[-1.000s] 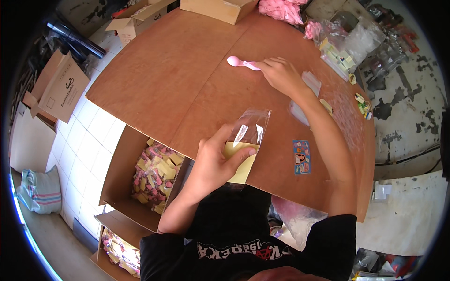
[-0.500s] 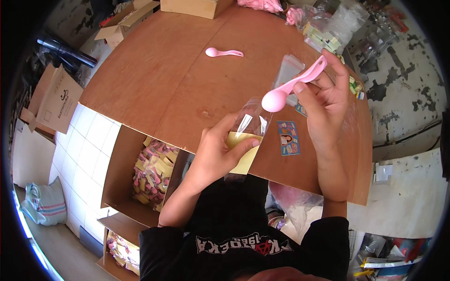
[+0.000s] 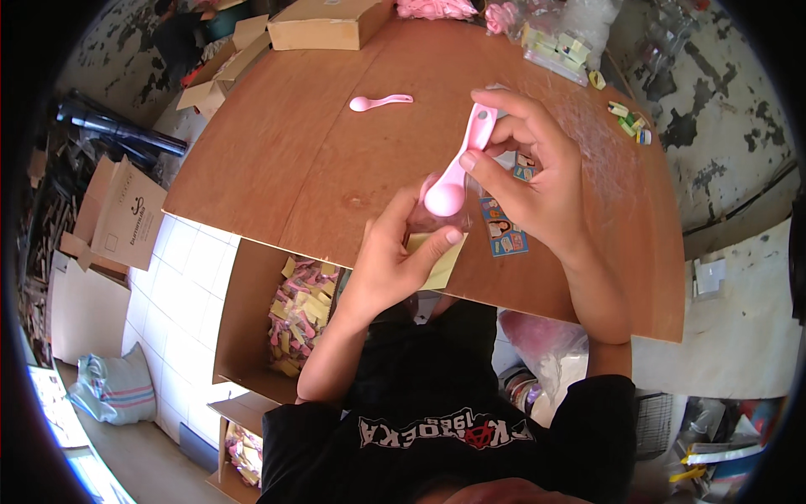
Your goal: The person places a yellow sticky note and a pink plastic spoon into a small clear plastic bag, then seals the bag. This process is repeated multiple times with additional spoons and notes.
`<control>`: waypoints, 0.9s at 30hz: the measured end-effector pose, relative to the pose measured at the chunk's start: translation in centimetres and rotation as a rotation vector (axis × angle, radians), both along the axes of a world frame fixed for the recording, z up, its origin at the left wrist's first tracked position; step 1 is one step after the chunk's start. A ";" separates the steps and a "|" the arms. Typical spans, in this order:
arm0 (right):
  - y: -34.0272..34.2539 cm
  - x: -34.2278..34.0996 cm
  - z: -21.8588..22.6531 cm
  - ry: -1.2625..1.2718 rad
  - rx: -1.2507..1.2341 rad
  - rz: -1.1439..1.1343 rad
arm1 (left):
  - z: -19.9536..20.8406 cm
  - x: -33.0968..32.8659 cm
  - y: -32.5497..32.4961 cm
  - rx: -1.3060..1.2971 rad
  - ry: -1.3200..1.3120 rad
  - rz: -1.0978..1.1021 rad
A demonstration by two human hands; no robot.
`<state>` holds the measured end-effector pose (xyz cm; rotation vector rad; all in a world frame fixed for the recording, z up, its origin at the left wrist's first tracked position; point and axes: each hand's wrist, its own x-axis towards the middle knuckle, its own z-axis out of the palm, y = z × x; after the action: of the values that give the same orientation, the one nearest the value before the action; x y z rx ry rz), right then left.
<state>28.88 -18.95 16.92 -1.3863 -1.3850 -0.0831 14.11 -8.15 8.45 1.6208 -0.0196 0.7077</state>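
Observation:
My right hand (image 3: 541,181) pinches a pink plastic spoon (image 3: 445,199) by its handle, with the rounded bowl pointing down. That bowl sits at the mouth of a clear plastic bag (image 3: 460,220); whether it is inside cannot be made out. My left hand (image 3: 390,265) grips the bag between thumb and fingers, and a pale yellow card (image 3: 440,267) shows in its lower part. Beyond my hands, another pink spoon (image 3: 382,102) lies on the brown wooden table (image 3: 285,143). Under my right hand are blue printed cards (image 3: 505,228), partly covered.
An open carton (image 3: 243,311) below the table's left edge holds many bagged pink spoons with yellow cards. A closed cardboard box (image 3: 327,25) and pink bundles (image 3: 437,8) stand at the far edge. Small yellow-green pieces (image 3: 628,120) lie at right. A person (image 3: 178,42) is at far left.
My right hand has brought the spoon left and down to the bag's mouth, turning its handle more upright. My left hand still grips the bag. The whole view has shifted slightly.

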 end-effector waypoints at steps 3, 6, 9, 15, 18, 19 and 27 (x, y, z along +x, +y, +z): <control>-0.2 0.2 -0.1 -0.031 -0.037 -0.008 | -0.7 0.5 -0.3 -0.019 0.023 0.000; -0.2 0.3 -0.3 -0.072 -0.066 0.003 | -0.9 0.9 -0.5 -0.088 0.001 0.012; -0.3 0.3 -0.1 -0.116 -0.089 -0.021 | -0.8 1.1 -0.2 -0.049 -0.023 -0.046; 0.1 0.0 -0.6 -0.207 -0.075 0.023 | -0.2 0.8 -0.3 -0.292 -0.076 -0.092; 0.1 -0.3 -0.7 -0.159 -0.164 0.069 | -0.3 0.5 0.0 -0.242 -0.070 -0.064; 0.2 -0.3 -0.7 -0.048 -0.205 0.137 | -0.4 0.6 -0.1 -0.267 -0.085 -0.096; -0.1 -0.1 0.1 0.274 -0.350 0.261 | -1.1 0.2 1.0 -0.210 -0.013 -0.227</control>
<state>28.74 -19.08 17.02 -1.4223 -1.3755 0.5248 14.31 -7.20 7.38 1.3864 -0.1327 0.5270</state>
